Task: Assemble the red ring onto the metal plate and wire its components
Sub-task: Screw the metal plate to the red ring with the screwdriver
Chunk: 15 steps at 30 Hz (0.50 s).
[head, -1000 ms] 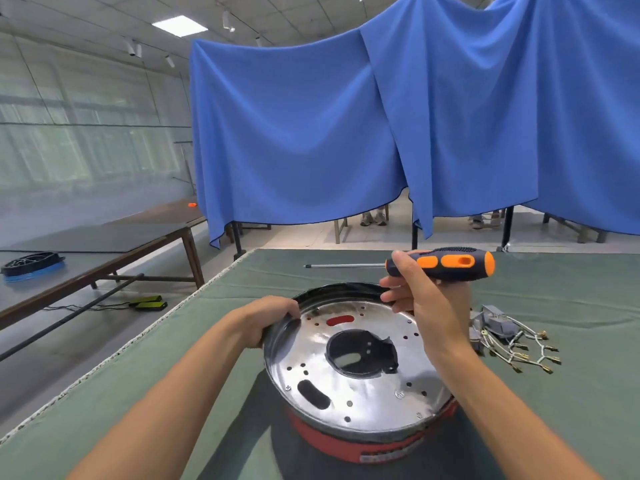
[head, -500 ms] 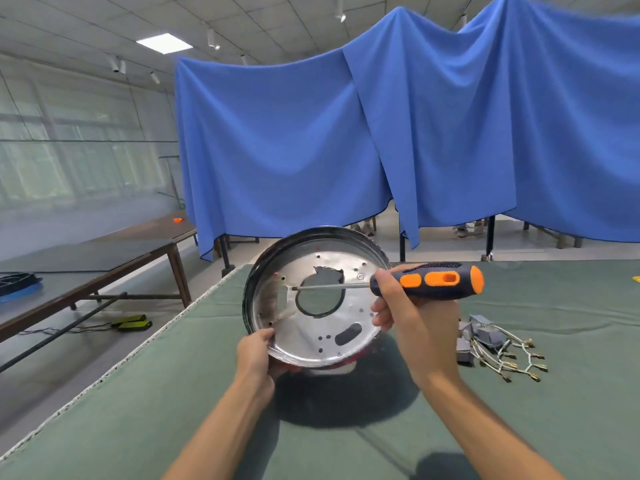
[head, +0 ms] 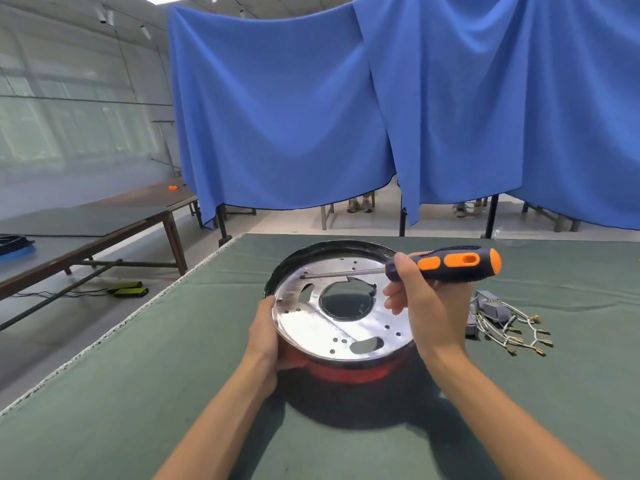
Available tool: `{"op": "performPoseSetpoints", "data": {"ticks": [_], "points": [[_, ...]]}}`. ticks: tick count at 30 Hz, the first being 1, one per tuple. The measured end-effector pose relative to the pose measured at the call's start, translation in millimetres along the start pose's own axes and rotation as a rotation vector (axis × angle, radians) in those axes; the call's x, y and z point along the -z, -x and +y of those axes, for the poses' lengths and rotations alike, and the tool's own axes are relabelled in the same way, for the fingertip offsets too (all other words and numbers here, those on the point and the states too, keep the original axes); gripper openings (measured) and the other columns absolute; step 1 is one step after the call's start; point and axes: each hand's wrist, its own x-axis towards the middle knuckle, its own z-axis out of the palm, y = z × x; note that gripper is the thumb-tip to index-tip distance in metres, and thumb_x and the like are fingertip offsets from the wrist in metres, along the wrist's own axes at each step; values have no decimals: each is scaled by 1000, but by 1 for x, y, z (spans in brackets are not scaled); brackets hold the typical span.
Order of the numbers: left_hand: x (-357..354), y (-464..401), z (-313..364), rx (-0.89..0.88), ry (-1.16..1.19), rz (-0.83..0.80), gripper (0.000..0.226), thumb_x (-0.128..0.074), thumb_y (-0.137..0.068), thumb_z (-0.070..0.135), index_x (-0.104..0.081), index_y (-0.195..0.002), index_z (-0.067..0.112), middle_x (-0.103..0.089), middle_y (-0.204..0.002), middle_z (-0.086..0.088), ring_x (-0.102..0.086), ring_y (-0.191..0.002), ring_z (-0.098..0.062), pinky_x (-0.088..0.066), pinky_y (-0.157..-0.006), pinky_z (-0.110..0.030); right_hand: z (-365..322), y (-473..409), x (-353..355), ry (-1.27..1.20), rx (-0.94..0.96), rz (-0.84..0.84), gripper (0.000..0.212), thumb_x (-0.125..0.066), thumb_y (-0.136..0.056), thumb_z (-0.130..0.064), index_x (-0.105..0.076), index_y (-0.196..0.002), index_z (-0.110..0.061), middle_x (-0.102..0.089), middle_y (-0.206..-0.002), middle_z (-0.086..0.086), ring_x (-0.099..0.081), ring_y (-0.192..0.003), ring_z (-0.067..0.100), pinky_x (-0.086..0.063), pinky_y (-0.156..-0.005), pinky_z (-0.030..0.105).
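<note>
A round shiny metal plate (head: 311, 327) with a large middle hole and several small holes is held tilted above the green table. The red ring (head: 349, 370) shows under its near edge. My left hand (head: 265, 337) grips the plate's left rim. My right hand (head: 420, 306) holds a black and orange screwdriver (head: 457, 263) level, its shaft pointing left across the plate's far part.
A bundle of grey connectors and white wires with brass terminals (head: 505, 322) lies on the green table (head: 138, 393) to the right. Blue curtains (head: 346, 116) hang behind. A brown bench (head: 86, 237) stands at left, past the table's left edge.
The plate, raised nearly upright half a second ago, has tipped back down toward flat with the red ring under it. My left hand shifted on the rim; the screwdriver stays level.
</note>
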Motion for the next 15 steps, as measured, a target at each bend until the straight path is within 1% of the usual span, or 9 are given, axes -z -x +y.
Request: {"op": "performPoseSetpoints", "data": {"ticks": [2,3,4,5,7,9,11,13,15], "points": [[2,0,7,29,-14,-34,21,-49,-85,32,-62,-83,15,-61,-62,-6,-58,-59,-22,-52,-46,-31,3,0,0,5,-12,20,26,-66,-87,-13,-67,-61,-16,-61,-48,7,-55,-39,18,-44,-39,23],[5,0,10,47,-44,-60,13,-50,-82,22,-58,-81,12,-57,-58,-6,-53,-51,-20,-51,-45,-28,4,1,0,6,-19,28,23,-66,-87,-13,-67,-64,-12,-61,-48,7,-55,-39,18,-44,-39,23],[10,-2,15,74,-80,-87,7,-51,-79,15,-55,-81,10,-55,-59,-6,-50,-46,-19,-50,-46,-26,5,1,0,5,-26,36,22,-67,-87,-13,-66,-66,-10,-61,-48,7,-55,-39,18,-44,-39,23],[15,-4,19,113,-108,-116,7,-51,-76,13,-53,-82,9,-56,-63,-9,-51,-46,-20,-50,-49,-27,6,1,0,5,-33,41,22,-67,-87,-14,-66,-66,-9,-61,-48,7,-55,-39,19,-44,-39,22],[23,-10,29,228,-143,-178,20,-54,-77,22,-52,-90,8,-57,-69,-13,-55,-54,-24,-52,-60,-32,8,0,1,6,-46,49,23,-67,-87,-15,-66,-65,-8,-61,-48,9,-55,-39,19,-44,-39,22],[26,-19,37,330,-178,-222,41,-57,-79,44,-51,-99,9,-61,-70,-14,-60,-59,-27,-54,-68,-38,9,-1,1,12,-53,50,25,-67,-87,-16,-66,-64,-8,-61,-48,11,-55,-38,19,-44,-39,22],[25,-28,40,352,-295,-246,59,-53,-80,62,-53,-106,10,-62,-73,-14,-62,-58,-27,-55,-69,-40,9,-2,2,22,-53,46,25,-67,-87,-17,-66,-63,-10,-61,-49,11,-55,-38,18,-44,-39,22],[25,-35,40,317,-425,-294,65,-44,-83,68,-56,-108,8,-60,-73,-12,-61,-54,-25,-56,-67,-40,9,-2,3,20,-47,37,27,-67,-87,-17,-67,-61,-15,-62,-49,11,-56,-38,18,-44,-39,21],[28,-40,38,278,-444,-347,61,-40,-86,64,-56,-100,6,-57,-65,-10,-58,-49,-23,-56,-63,-39,7,-3,3,15,-40,24,30,-67,-88,-17,-67,-57,-19,-62,-48,10,-56,-38,18,-44,-39,22]]}}
